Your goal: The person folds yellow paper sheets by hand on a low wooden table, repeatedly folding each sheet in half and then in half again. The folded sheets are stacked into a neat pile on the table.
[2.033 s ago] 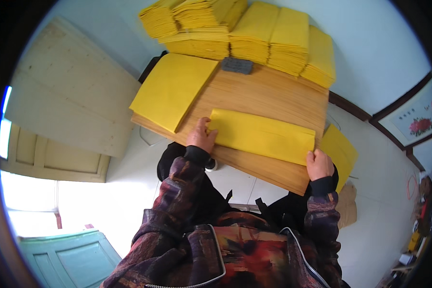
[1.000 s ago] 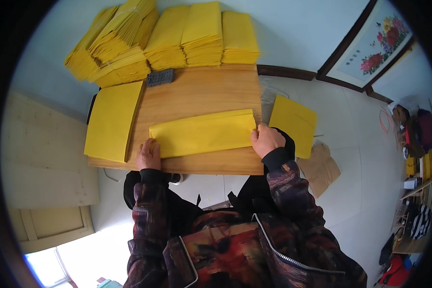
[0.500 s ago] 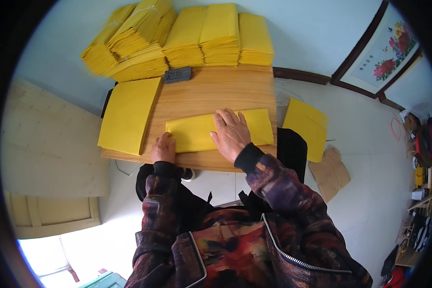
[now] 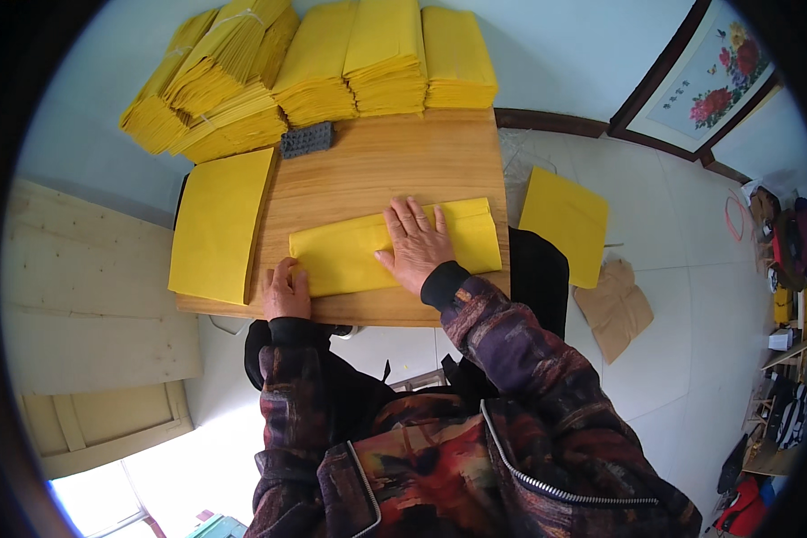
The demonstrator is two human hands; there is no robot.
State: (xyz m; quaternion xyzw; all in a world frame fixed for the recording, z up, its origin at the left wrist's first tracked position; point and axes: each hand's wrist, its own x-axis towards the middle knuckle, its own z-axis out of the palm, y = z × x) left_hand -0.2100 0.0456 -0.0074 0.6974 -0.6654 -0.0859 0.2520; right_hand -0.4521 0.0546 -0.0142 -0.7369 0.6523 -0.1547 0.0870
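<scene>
A long folded strip of yellow paper [image 4: 350, 260] lies across the near part of the wooden table, its layered end to the right. My right hand [image 4: 417, 247] rests palm down on it right of the middle, fingers stretched out. At the strip's left end is my left hand [image 4: 287, 291], its fingers bent and somewhat apart. The left thumb touches the paper's end near the table's front edge. No grip around the strip shows on either hand.
A flat yellow stack [image 4: 220, 224] lies at the table's left. Tall yellow paper stacks [image 4: 386, 54] and a dark grey textured block [image 4: 308, 140] stand at the back. Right of the wooden table [image 4: 377, 166] are a yellow sheet [image 4: 563, 224] and crumpled brown paper [image 4: 614, 309].
The whole view has shifted slightly, so the table and paper appear a little farther left. The left fingers have loosened a bit at the strip's end; the right hand stays flat on it.
</scene>
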